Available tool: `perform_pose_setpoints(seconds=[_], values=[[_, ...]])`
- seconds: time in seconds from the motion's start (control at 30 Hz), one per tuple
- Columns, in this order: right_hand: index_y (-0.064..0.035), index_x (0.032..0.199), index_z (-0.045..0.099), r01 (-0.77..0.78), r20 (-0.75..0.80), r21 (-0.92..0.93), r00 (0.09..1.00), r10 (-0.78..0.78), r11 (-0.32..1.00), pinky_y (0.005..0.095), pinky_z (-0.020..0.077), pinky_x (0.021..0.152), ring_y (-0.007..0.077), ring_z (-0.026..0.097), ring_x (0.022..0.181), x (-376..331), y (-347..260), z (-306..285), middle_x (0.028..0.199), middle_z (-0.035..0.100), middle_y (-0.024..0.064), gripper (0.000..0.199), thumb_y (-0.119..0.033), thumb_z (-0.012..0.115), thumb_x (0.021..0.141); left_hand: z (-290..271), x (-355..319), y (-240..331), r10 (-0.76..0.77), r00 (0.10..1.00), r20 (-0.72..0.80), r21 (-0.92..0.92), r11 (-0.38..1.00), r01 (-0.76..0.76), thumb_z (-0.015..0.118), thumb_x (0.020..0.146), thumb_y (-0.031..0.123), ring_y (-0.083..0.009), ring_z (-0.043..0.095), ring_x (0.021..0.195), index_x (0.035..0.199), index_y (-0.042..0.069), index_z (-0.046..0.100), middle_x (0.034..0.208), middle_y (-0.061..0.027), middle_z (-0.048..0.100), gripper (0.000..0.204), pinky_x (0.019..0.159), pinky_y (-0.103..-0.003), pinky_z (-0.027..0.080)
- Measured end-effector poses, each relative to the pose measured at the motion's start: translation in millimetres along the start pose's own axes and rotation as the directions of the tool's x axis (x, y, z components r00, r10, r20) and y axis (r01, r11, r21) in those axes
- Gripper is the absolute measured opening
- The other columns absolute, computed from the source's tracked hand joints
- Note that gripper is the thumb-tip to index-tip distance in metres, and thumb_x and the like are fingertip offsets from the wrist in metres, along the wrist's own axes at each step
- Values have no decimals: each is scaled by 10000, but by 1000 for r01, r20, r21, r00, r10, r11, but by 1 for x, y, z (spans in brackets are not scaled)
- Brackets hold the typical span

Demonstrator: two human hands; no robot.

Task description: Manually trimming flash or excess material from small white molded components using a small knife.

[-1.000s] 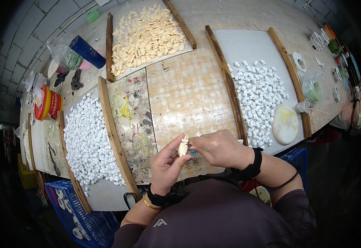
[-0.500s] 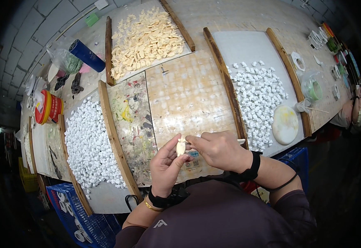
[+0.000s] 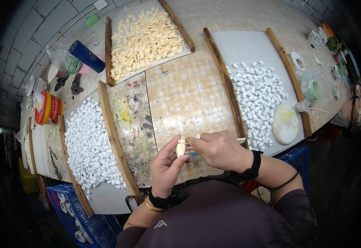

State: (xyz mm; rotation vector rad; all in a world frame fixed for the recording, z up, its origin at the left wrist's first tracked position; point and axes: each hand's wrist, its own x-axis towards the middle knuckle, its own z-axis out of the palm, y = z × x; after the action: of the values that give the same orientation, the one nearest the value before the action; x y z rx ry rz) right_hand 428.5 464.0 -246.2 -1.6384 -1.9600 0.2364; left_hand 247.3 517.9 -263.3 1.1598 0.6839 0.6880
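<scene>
Over the near edge of the worktable, my left hand [image 3: 166, 168] pinches a small cream figurine [image 3: 181, 149] upright between thumb and fingers. My right hand [image 3: 219, 149] is closed against the figurine's right side. From behind that hand sticks out the pale end of a slim tool [image 3: 241, 140]; its tip at the figurine is mostly covered by my fingers. Similar flat cream pieces [image 3: 147, 41] lie heaped on a board at the far side.
Small white pieces [image 3: 91, 144] fill a tray at left, and more white pieces [image 3: 259, 89] lie on the right board. Wooden strips [image 3: 226, 82] divide the table. A round white slab [image 3: 285, 125], a blue bottle [image 3: 87, 56], a red bucket [image 3: 54, 108] and blue crates [image 3: 81, 215] stand around.
Both hands and the figurine stay in nearly the same place. My right hand has shifted very slightly against the figurine.
</scene>
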Motion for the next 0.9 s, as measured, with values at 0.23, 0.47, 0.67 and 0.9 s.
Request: perform_pose_setpoints(seconds=[0.23, 0.47, 0.67, 0.9], values=[[-100, 905, 617, 0, -29, 33, 1000, 1, 999, 338, 431, 403, 214, 593, 498, 0, 1, 2, 578, 551, 35, 129, -203, 621, 828, 0, 0, 0, 11, 1000, 11, 11, 1000, -11, 564, 869, -75, -167, 642, 895, 1333, -75, 409, 1073, -171, 633, 489, 763, -260, 534], [-63, 989, 642, -23, 72, 58, 997, 18, 998, 331, 455, 448, 229, 606, 536, -1, 1, -1, 638, 597, 59, 198, -171, 633, 822, 2, -1, -2, -12, 1000, -7, 3, 1000, 12, 563, 868, -78, -168, 642, 905, 1334, -78, 407, 1075, -166, 632, 492, 770, -253, 528], [-82, 935, 630, -41, 69, 131, 997, 32, 991, 360, 456, 446, 254, 621, 546, -2, 3, 2, 636, 616, 76, 144, -183, 609, 835, 2, -1, -4, -20, 1000, -4, -12, 1000, 20, 560, 871, -76, -163, 644, 895, 1334, -81, 407, 1068, -153, 634, 487, 762, -244, 521], [-87, 955, 628, -45, 56, 187, 998, 35, 981, 379, 457, 449, 272, 624, 554, -3, 4, 5, 638, 620, 89, 155, -194, 590, 848, 2, -1, -5, -20, 1000, 0, -10, 1000, 20, 552, 878, -68, -157, 642, 884, 1340, -80, 400, 1056, -148, 633, 487, 754, -242, 518]])
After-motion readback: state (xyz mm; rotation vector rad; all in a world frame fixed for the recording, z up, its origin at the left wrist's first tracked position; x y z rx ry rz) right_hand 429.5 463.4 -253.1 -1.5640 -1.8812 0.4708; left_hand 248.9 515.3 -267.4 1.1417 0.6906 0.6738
